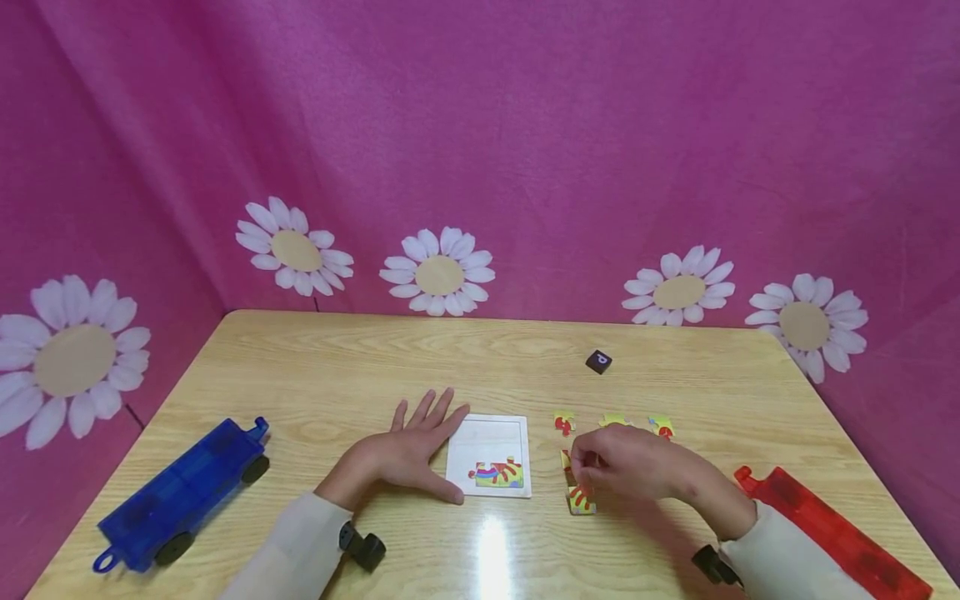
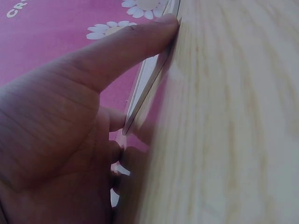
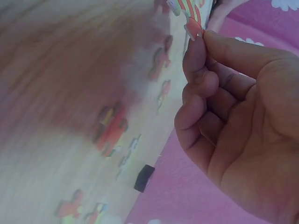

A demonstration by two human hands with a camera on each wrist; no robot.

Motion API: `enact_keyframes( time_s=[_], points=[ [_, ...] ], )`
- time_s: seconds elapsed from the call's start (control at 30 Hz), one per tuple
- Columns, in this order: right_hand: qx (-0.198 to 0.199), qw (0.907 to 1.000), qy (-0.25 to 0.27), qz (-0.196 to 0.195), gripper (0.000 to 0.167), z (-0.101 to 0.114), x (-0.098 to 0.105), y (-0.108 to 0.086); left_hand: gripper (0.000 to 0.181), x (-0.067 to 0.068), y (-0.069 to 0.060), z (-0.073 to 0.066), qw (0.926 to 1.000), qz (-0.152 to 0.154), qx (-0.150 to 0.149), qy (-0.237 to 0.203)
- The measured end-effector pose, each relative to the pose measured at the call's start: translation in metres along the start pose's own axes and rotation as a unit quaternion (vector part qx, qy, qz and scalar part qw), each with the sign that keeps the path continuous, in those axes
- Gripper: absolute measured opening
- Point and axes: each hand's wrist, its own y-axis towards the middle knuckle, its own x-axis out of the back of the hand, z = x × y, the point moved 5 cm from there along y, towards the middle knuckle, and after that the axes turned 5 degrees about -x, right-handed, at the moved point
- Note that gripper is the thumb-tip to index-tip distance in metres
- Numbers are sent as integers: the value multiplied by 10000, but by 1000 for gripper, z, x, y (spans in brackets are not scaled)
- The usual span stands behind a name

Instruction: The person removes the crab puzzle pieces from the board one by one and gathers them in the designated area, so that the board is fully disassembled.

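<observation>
My left hand lies at the left side of a square white puzzle tray, its fingers spread. In the left wrist view the thumb touches the tray's edge. Joined jigsaw pieces, yellow with red and blue, lie in the tray's lower part. To the right of it, my right hand pinches a red-striped puzzle piece between thumb and forefinger. Its other fingers are curled. Beneath and behind this hand lie several loose pieces, including a red and yellow piece and another.
A blue toy wagon stands at the left of the wooden table. On the right is a red toy wagon, partly behind the right sleeve. A small black tile with a white letter lies farther back. A pink curtain with daisies hangs behind.
</observation>
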Motion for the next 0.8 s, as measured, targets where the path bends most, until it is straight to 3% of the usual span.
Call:
enact_keyframes(
  time_s=[0.57, 0.8],
  points=[
    [44, 9999, -22, -159, 23, -7, -7, -3, 123, 0, 1, -1, 10000, -21, 42, -63],
    [167, 9995, 25, -253, 16, 2, -7, 2, 123, 0, 1, 0, 10000, -25, 53, -73]
  ],
)
